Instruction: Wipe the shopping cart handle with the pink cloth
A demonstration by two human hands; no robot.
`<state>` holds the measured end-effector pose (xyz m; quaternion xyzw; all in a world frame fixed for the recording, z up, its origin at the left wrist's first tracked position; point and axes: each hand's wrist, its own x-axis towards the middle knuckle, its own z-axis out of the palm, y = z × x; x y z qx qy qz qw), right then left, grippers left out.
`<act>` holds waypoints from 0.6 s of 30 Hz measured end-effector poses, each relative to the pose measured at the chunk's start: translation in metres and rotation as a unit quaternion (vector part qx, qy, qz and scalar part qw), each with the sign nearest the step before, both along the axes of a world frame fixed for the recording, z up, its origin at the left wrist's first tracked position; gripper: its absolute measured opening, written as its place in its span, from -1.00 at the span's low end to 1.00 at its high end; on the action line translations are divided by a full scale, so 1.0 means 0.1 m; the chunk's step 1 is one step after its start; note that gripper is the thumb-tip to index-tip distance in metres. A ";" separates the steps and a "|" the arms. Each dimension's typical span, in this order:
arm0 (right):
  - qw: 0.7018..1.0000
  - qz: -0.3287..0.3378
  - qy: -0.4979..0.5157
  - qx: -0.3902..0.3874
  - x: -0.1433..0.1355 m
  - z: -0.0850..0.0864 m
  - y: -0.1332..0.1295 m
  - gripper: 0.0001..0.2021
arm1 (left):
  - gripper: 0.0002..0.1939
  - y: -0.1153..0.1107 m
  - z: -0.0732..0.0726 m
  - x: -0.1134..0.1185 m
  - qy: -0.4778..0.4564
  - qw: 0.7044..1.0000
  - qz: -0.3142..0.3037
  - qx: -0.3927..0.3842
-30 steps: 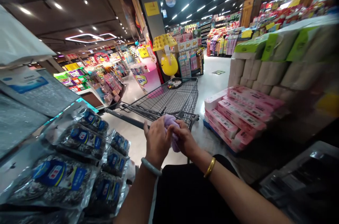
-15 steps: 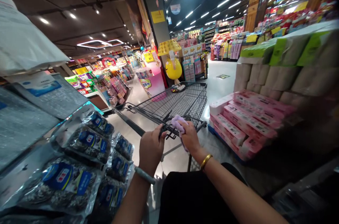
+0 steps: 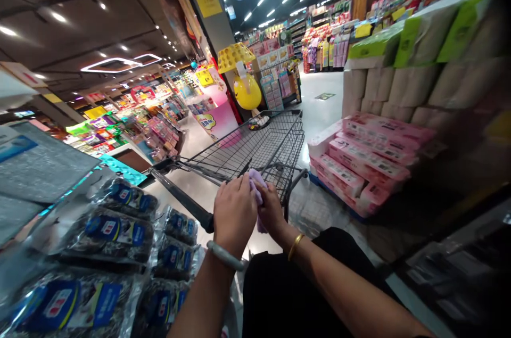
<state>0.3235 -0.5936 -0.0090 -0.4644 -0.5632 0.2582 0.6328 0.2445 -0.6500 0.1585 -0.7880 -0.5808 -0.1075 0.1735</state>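
Observation:
A wire shopping cart [image 3: 263, 141] stands in front of me, its dark handle bar [image 3: 181, 197] running down toward my hands. My left hand [image 3: 235, 210] is wrapped over the near part of the cart's handle, its fingertips beside a lilac cloth [image 3: 256, 184]. Bunched in my right hand [image 3: 272, 209], the cloth lies against the cart and hangs down below the fingers. The two hands are close together. What lies under the left palm is hidden.
Bagged goods with blue labels [image 3: 115, 229] stand close at left. To the right are pink packs [image 3: 367, 159] on a blue pallet and stacked paper rolls [image 3: 411, 82]. Beyond the cart stand a pink bin [image 3: 219, 120] and a yellow figure [image 3: 246, 90].
My left hand has moved over the handle beside the cloth, and its thumb is no longer visible. My right hand has shifted slightly left. The view has tilted down and turned right.

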 end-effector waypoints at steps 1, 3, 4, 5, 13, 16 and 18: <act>1.000 0.007 0.008 -0.001 0.00 -0.03 0.00 -0.40 | -0.49 0.05 -0.02 0.05 0.013 1.000 0.000 -0.009; 0.999 0.006 0.036 -0.028 0.02 -0.11 0.02 -0.38 | -0.49 0.14 -0.07 0.09 0.042 0.999 0.005 -0.018; 0.997 -0.005 0.058 -0.048 0.04 -0.15 0.03 -0.37 | -0.50 0.16 -0.10 0.09 0.059 0.998 0.008 -0.021; 0.994 -0.020 0.082 -0.065 0.06 -0.19 0.04 -0.38 | -0.51 0.18 -0.12 0.08 0.078 0.997 0.009 -0.022; 0.999 0.025 0.017 -0.018 0.12 -0.09 0.11 -0.44 | -0.67 0.21 -0.18 -0.07 0.139 0.990 -0.024 0.016; 0.997 0.037 -0.027 -0.066 0.22 -0.13 0.24 -0.45 | -0.68 0.31 -0.20 -0.19 0.140 0.990 -0.024 0.005; 0.994 0.027 -0.052 -0.089 0.24 -0.12 0.33 -0.41 | -0.65 0.39 -0.21 -0.30 0.134 0.991 -0.015 0.001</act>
